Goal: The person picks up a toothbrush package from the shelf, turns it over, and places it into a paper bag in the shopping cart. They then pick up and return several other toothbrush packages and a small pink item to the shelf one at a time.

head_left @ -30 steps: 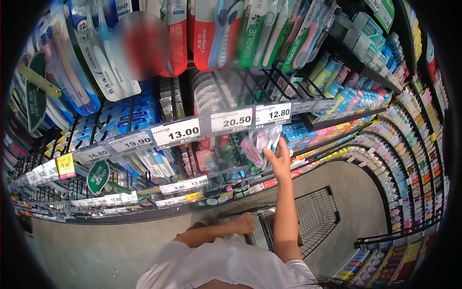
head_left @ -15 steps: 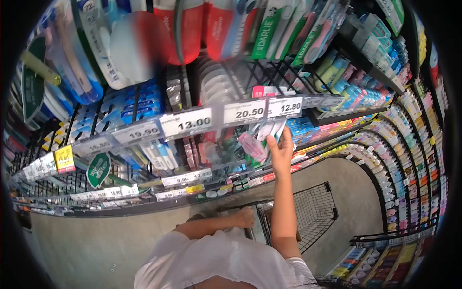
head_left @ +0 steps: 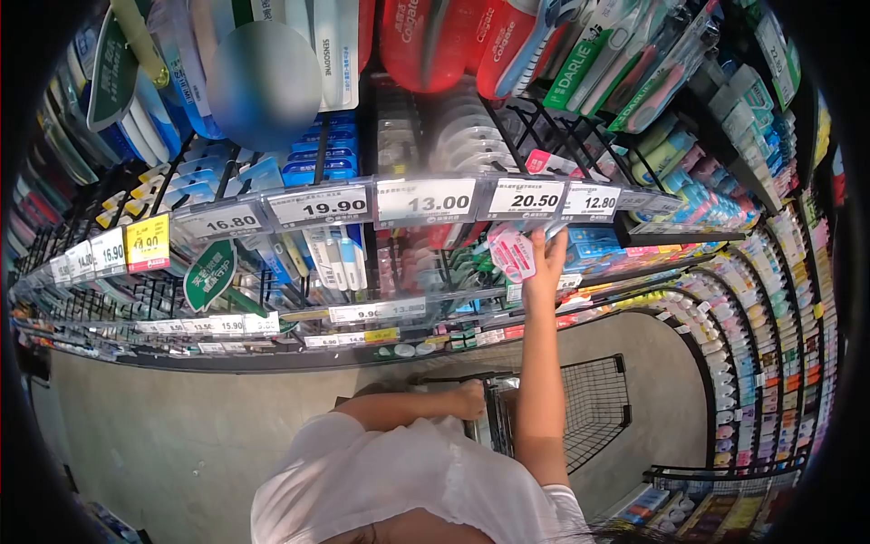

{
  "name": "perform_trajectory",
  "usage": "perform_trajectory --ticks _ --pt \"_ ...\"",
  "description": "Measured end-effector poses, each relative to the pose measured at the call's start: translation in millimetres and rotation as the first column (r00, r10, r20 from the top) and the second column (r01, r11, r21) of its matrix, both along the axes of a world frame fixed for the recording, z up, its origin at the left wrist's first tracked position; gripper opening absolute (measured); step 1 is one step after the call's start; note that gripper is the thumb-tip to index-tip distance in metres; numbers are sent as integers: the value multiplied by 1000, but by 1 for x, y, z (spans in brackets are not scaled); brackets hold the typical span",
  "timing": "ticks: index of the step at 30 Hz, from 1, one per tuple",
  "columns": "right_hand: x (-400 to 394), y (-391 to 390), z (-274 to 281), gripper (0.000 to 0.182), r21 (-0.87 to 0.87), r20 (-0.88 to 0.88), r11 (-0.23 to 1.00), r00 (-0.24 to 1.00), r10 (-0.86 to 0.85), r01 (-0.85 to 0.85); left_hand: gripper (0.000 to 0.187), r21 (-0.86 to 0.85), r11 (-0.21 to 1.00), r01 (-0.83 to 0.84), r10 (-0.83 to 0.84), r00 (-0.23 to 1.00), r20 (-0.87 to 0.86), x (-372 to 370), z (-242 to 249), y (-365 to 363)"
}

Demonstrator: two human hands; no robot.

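Observation:
My right hand (head_left: 546,260) reaches up to the shelf just below the price tags (head_left: 524,199). Its thumb and fingers are closed at the edge of a small pink and white package (head_left: 513,254), whose contents I cannot make out. Low in front of my body, my left hand (head_left: 469,399) is curled around the handle end of a shopping cart (head_left: 594,408). Carded toothbrushes hang above the tags, among them red Colgate packs (head_left: 426,41) and green Darlie packs (head_left: 594,59).
Lower shelf rows (head_left: 362,317) hold more packaged toothbrushes. A green leaf-shaped sign (head_left: 210,275) sticks out at the left. Curved shelves of bottles (head_left: 734,363) line the right side. Grey floor (head_left: 181,435) lies below.
The view has shifted, with the shelf higher and further right in it. The pink package has turned its printed face toward me beside my right hand. My left hand stays at the cart.

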State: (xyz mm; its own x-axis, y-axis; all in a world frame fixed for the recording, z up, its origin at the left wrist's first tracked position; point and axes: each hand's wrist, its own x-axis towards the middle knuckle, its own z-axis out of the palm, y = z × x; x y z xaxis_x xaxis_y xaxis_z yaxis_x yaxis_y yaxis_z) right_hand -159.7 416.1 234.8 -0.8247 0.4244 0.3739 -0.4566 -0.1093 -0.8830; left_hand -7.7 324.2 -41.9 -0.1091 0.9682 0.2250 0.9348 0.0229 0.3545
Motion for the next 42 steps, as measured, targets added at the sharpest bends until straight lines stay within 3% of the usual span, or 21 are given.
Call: perform_trajectory --ticks 2,6,11,14,18,22,24,26,28,30,31,34,35,39,40,41,42 --pt "-1 -4 -6 53 -40 -15 999 1000 -6 6 20 1 1000 -2 2 1000 -19 -2 2 -2" --pt "0 -9 -10 24 -76 -56 997 998 -28 24 22 38 999 -7 8 999 -41 0 5 -4" --pt "12 -14 -6 19 -443 -36 888 992 119 -123 25 118 993 -8 11 1000 -24 0 -1 -7" --pt "5 -9 -22 19 -135 -35 990 998 -56 50 25 81 997 -11 11 1000 6 0 3 -10" --pt "0 -20 -11 18 -102 -22 981 985 -169 166 24 62 998 -8 8 1000 0 -1 3 -12" --pt "-3 -22 3 17 -293 3 954 998 63 -59 23 43 999 -14 14 1000 13 2 -5 -12" --pt "-12 -24 12 26 -640 -31 749 980 199 -172 24 -30 1000 -3 4 999 38 0 -1 -11" --pt "-19 -13 -8 24 -484 -75 835 963 260 -263 27 -167 985 32 -20 997 76 0 3 -10" --pt "-28 -17 -25 26 -292 2 954 998 -70 67 27 -210 976 61 -48 997 65 -1 2 -9" --pt "-37 -7 -51 23 -295 41 928 974 -225 227 28 -226 971 72 -57 996 71 0 -1 -8" --pt "-42 8 -68 21 -401 67 890 976 -206 216 28 -221 973 70 -53 995 83 1 -3 -8" --pt "-28 5 -57 21 -161 -59 910 917 -394 381 29 -231 971 59 -45 997 65 -1 -3 -8" --pt "-21 3 -49 21 152 -178 845 855 -487 513 30 -239 969 56 -45 998 54 -1 0 -8" --pt "-2 13 -50 32 392 93 865 922 -377 314 27 -147 988 40 -29 996 80 -2 0 -10" --pt "5 12 -46 32 249 108 932 948 -298 264 26 -105 993 48 -40 996 77 -2 -4 -10" --pt "18 -10 -4 33 97 111 972 968 -224 214 25 -63 996 56 -52 996 75 -2 -8 -10" --pt "14 -6 -7 33 297 60 910 945 -321 290 25 -81 995 51 -45 996 72 -2 -10 -10"
